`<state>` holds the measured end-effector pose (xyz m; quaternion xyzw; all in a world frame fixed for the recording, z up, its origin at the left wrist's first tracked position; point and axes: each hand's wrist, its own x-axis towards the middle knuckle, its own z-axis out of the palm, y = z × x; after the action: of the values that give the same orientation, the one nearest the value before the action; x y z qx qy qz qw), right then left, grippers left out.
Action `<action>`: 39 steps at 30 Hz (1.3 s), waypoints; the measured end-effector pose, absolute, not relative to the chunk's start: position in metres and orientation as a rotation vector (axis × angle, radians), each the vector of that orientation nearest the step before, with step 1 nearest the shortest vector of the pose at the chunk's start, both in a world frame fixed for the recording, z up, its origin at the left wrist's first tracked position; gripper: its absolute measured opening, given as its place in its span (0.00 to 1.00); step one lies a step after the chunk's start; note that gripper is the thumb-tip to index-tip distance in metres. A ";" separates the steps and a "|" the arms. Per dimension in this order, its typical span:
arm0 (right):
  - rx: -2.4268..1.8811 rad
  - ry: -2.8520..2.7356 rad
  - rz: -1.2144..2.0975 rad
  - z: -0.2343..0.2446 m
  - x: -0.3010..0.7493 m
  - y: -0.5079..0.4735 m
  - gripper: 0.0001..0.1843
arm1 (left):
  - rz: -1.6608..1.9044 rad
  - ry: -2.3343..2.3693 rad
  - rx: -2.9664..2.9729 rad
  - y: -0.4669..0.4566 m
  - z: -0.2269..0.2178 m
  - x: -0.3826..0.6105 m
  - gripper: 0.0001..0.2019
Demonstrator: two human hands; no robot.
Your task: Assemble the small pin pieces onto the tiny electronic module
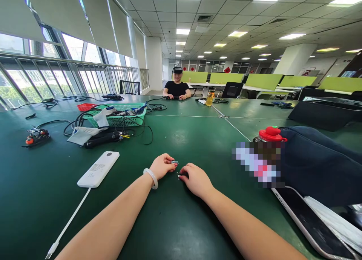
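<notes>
Both my hands rest on the green table [181, 139], close together near its front middle. My left hand [163, 165], with a white bangle at the wrist, pinches a small metal part [174, 162] between thumb and fingertips. My right hand [195, 179] is curled with its fingertips closed on another tiny metal piece [178, 175] lying on the table. The two small parts are a few centimetres apart.
A white power bank [98, 169] with a cable lies to the left. A green basket [118, 115], cables and cloth sit farther back left. A red-capped bottle [267, 139], a dark bag [316, 162] and a phone [308, 218] lie at right. Another person [177, 87] sits across the table.
</notes>
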<state>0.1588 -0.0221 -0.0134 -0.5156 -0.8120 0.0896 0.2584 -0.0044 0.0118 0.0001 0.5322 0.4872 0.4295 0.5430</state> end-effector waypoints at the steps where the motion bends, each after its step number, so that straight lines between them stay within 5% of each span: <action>1: -1.410 -2.210 0.240 -0.013 0.158 -0.022 0.01 | 1.009 1.168 1.281 0.012 -0.002 -0.004 0.14; 23: -1.344 -2.430 -0.125 -0.003 0.160 -0.020 0.08 | 0.758 1.146 1.579 0.011 -0.008 -0.002 0.13; 39: -1.455 -2.468 0.177 -0.008 0.159 -0.025 0.06 | 0.873 1.195 1.516 0.016 -0.010 -0.005 0.13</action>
<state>0.1585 -0.0255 -0.0083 -0.5023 -0.8518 0.0613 0.1353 -0.0055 0.0160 -0.0100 0.6242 0.4919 0.3592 0.4894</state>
